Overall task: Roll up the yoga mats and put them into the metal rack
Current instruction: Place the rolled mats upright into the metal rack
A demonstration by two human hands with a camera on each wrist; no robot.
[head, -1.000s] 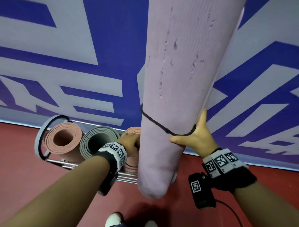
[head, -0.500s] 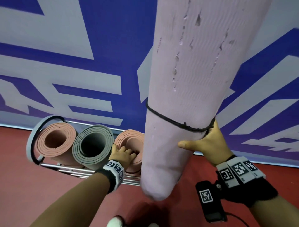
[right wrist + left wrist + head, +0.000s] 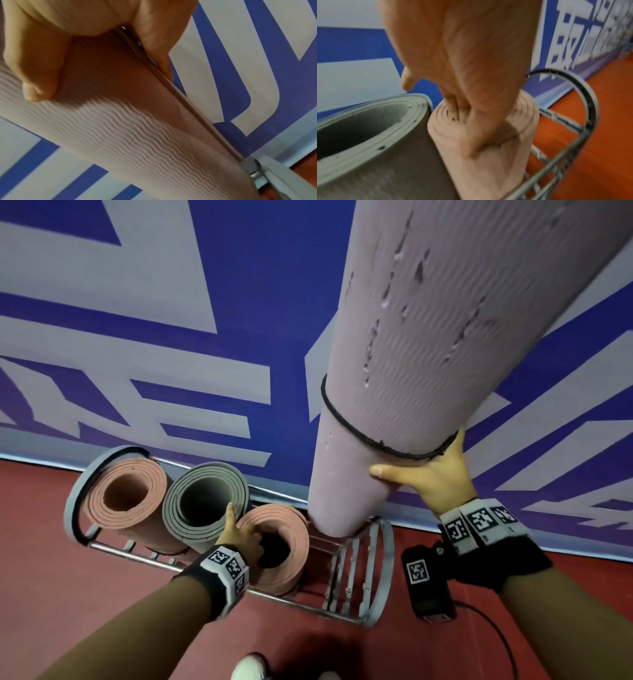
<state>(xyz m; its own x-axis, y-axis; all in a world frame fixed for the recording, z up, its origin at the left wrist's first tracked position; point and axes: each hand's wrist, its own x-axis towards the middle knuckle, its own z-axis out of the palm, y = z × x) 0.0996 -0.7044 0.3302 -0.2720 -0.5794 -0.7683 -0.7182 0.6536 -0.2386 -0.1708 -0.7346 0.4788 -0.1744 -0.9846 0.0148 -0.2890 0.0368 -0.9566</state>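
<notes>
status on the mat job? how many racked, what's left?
Done: three rolled mats stand in the metal rack: pink, grey, pink. In hand: right hand holds the tied lilac mat above the rack's free end; left hand grips the third mat's rim. Left: lower the lilac mat in.

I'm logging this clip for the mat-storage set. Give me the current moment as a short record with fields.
left hand: fingers curled into the core of the salmon mat, gripping its rim
right hand: grips the lilac mat, held above the rack's free end
metal rack: on the red floor by the wall
already in rack: three rolled mats, the salmon one, the grey mat, another salmon mat
band: black cord around the lilac mat
</notes>
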